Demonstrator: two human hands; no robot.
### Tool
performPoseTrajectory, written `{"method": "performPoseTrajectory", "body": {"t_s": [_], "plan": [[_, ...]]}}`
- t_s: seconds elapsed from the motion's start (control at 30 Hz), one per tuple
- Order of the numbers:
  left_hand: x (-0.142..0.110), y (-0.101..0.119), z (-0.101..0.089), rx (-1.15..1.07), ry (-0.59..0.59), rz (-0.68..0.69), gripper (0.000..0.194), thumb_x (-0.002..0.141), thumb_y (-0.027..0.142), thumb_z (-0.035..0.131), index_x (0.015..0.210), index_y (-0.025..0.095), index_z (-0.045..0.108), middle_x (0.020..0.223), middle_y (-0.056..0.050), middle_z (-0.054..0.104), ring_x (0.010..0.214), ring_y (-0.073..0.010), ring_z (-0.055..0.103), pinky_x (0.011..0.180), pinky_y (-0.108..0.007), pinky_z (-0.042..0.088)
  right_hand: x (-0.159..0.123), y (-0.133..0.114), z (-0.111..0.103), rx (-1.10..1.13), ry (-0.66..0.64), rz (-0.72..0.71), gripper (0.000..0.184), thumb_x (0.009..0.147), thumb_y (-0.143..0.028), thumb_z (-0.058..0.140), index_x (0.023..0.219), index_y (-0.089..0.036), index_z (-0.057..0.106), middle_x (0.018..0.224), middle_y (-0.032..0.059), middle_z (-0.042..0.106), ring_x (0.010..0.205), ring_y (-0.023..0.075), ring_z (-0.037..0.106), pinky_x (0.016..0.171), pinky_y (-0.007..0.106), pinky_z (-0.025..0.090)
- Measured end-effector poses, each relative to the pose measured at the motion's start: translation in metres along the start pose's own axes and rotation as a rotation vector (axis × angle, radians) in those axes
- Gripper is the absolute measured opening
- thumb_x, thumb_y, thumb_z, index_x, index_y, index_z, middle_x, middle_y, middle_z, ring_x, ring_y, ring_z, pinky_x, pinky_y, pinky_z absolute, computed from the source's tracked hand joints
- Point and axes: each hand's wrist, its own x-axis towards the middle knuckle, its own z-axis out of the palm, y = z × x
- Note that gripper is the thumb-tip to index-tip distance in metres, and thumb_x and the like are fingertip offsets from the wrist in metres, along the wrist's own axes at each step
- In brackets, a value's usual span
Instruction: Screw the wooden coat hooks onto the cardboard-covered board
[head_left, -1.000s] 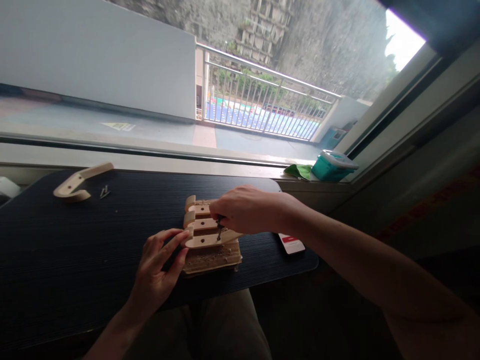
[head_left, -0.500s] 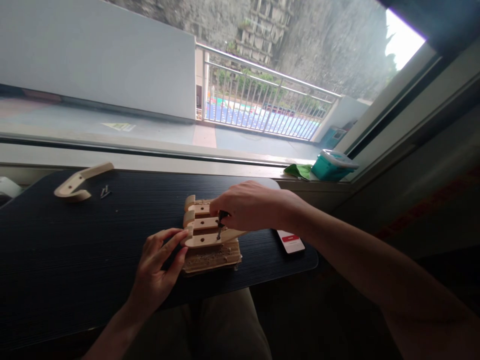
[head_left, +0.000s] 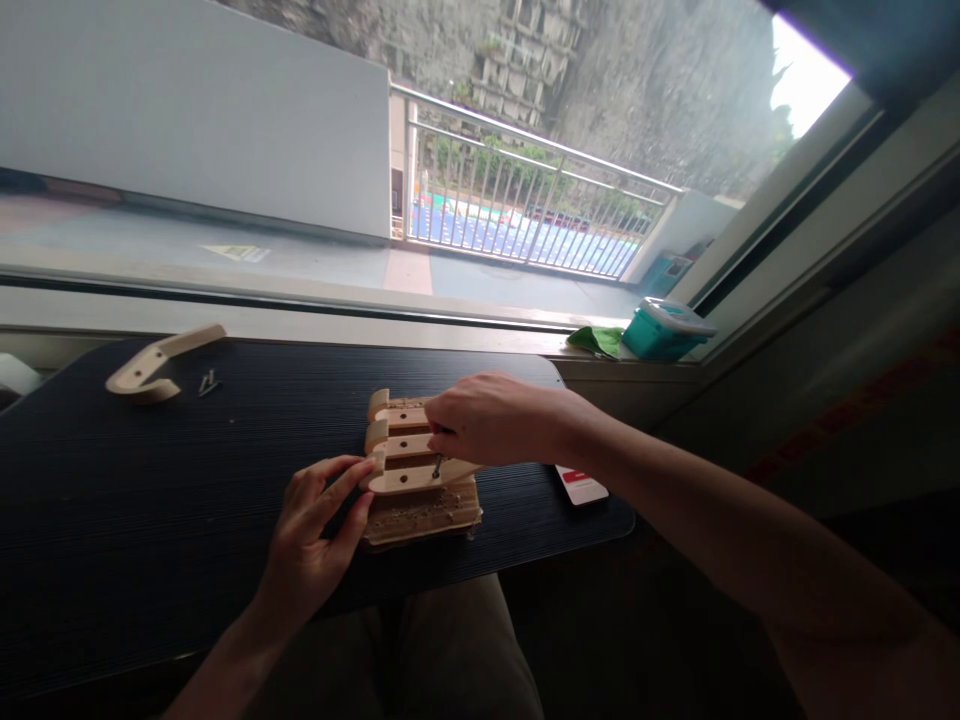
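Several pale wooden hooks lie side by side on a rough brown board (head_left: 427,518). My left hand (head_left: 311,525) pinches the curved end of the nearest wooden hook (head_left: 412,482) between thumb and fingers. Closed around the handle of a screwdriver (head_left: 438,464), my right hand (head_left: 491,418) is above the same hook. The screwdriver's thin shaft points down to the hook's right hole; a screw there is too small to make out. A dark hole shows further left on this hook. My right hand covers the handle and the right ends of the hooks behind.
Another wooden hook (head_left: 154,365) lies at the far left of the dark table (head_left: 187,500), with several screws (head_left: 209,382) beside it. A phone (head_left: 581,486) rests to the right, partly under my forearm. On the sill stand a teal box (head_left: 664,332) and a green cloth (head_left: 595,341).
My right hand has turned and dropped slightly over the screwdriver, hiding more of its handle. My left hand keeps its hold on the hook.
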Motion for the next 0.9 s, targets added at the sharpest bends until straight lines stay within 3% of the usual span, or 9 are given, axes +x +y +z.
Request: {"method": "performPoseTrajectory", "body": {"t_s": [0.13, 0.37, 0.73, 0.9], "plan": [[0.0002, 0.0006, -0.0006, 0.005, 0.001, 0.001, 0.045, 0.082, 0.014, 0.057, 0.123, 0.031, 0.051, 0.11, -0.004, 0.056, 0.1, -0.021, 0.054, 0.09, -0.037, 0.043, -0.0037, -0.0015, -0.0067, 0.011, -0.028, 0.002, 0.025, 0.085, -0.028, 0.049, 0.104, -0.018, 0.063, 0.092, 0.0085, 0.069, 0.081, 0.0188, 0.061, 0.063, 0.027, 0.037], [-0.0006, 0.0001, -0.0011, -0.001, 0.005, 0.006, 0.044, 0.082, 0.013, 0.058, 0.122, 0.03, 0.052, 0.11, -0.004, 0.055, 0.099, -0.0202, 0.053, 0.089, -0.036, 0.043, -0.0015, -0.0007, -0.0073, -0.002, -0.02, -0.042, 0.022, 0.084, -0.015, 0.047, 0.095, -0.017, 0.066, 0.09, 0.0076, 0.069, 0.078, 0.0156, 0.06, 0.062, 0.025, 0.035], [-0.0006, 0.0001, -0.0006, 0.006, 0.008, 0.018, 0.044, 0.082, 0.012, 0.058, 0.122, 0.029, 0.052, 0.11, -0.004, 0.056, 0.1, -0.0203, 0.053, 0.089, -0.037, 0.044, -0.0007, 0.0014, -0.0016, 0.012, -0.02, -0.002, 0.024, 0.087, -0.019, 0.044, 0.092, -0.014, 0.066, 0.089, 0.0089, 0.068, 0.075, 0.0156, 0.059, 0.064, 0.026, 0.036], [-0.0008, 0.0002, -0.0013, 0.013, 0.001, 0.014, 0.044, 0.082, 0.013, 0.058, 0.122, 0.029, 0.052, 0.11, -0.005, 0.056, 0.1, -0.0204, 0.053, 0.089, -0.037, 0.044, -0.0017, -0.0004, -0.0057, 0.001, 0.004, 0.026, 0.023, 0.083, -0.022, 0.051, 0.101, -0.019, 0.066, 0.086, 0.006, 0.068, 0.075, 0.0162, 0.059, 0.062, 0.025, 0.036]]}}
